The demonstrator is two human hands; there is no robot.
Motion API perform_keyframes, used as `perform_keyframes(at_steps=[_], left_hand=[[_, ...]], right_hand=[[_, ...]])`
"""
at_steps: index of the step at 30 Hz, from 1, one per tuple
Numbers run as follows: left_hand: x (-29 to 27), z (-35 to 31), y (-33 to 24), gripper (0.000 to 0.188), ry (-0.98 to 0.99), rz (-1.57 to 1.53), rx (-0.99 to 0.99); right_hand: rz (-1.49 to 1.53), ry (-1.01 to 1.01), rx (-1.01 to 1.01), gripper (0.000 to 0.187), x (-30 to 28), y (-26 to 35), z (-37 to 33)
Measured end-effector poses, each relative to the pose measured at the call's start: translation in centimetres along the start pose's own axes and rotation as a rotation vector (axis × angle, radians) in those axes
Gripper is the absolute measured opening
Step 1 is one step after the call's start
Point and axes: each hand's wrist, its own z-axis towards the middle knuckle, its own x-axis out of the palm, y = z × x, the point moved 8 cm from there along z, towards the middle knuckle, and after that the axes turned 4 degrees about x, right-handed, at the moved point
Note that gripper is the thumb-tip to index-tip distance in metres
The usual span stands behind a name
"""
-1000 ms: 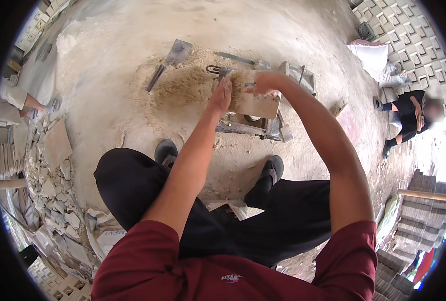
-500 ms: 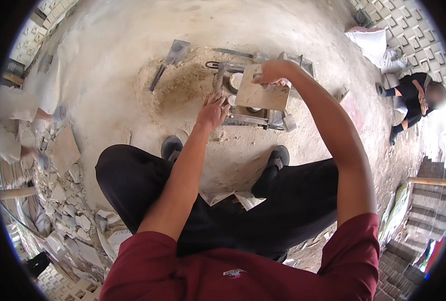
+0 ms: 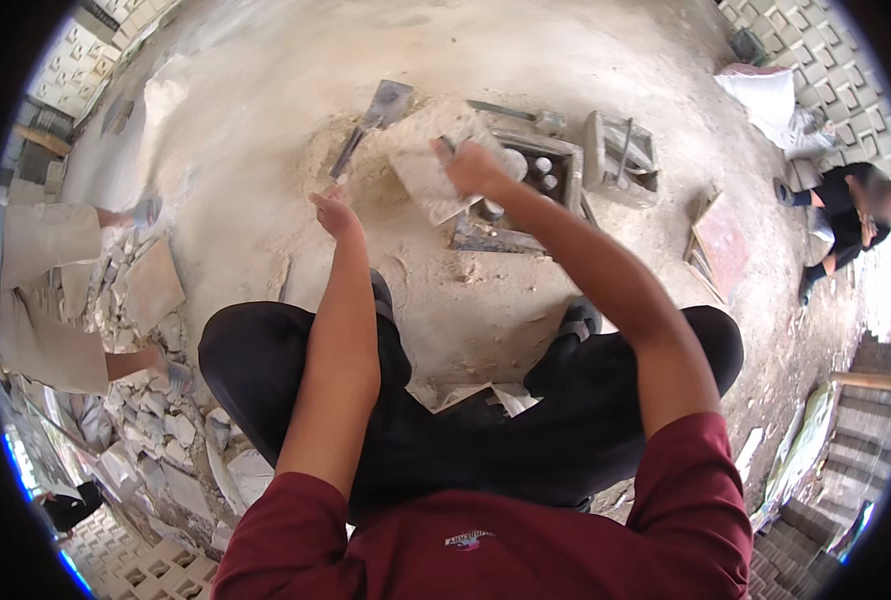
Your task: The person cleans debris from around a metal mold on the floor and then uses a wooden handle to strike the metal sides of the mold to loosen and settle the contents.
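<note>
My right hand [image 3: 477,168] is closed on a flat, dusty square plate [image 3: 430,170], held tilted at the left side of a grey box-shaped mould [image 3: 577,165]. Several round, pale pegs [image 3: 548,181] stand inside the mould; the plate and my forearm hide part of it. My left hand [image 3: 336,212] is off the mould, its fingers apart, close to the handle end of a flat-bladed trowel [image 3: 348,148]. That trowel lies on loose sandy powder [image 3: 365,180]. Whether my fingertips touch its handle I cannot tell.
Right of the mould sits a second grey box [image 3: 620,160] with a bar across it. Leaning boards [image 3: 720,245] are farther right. Another person [image 3: 845,215] sits at the far right; someone's legs [image 3: 55,340] stand at the left by broken slabs [image 3: 150,285].
My right hand has carried the plate leftward off the mould, uncovering its pegs. My left hand has left the mould's edge and moved left toward the trowel handle. The person at left has shifted.
</note>
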Motion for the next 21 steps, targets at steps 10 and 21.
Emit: perform_keyframes(at_steps=[10, 21], left_hand=[[-9.3, 1.7, 3.8, 0.076, 0.212, 0.787, -0.116], [-7.0, 0.8, 6.0, 0.064, 0.020, 0.840, -0.133]], right_hand=[[0.269, 0.038, 0.236, 0.068, 21.4, -3.1, -0.7], [0.301, -0.219, 0.202, 0.065, 21.2, -3.6, 9.1]])
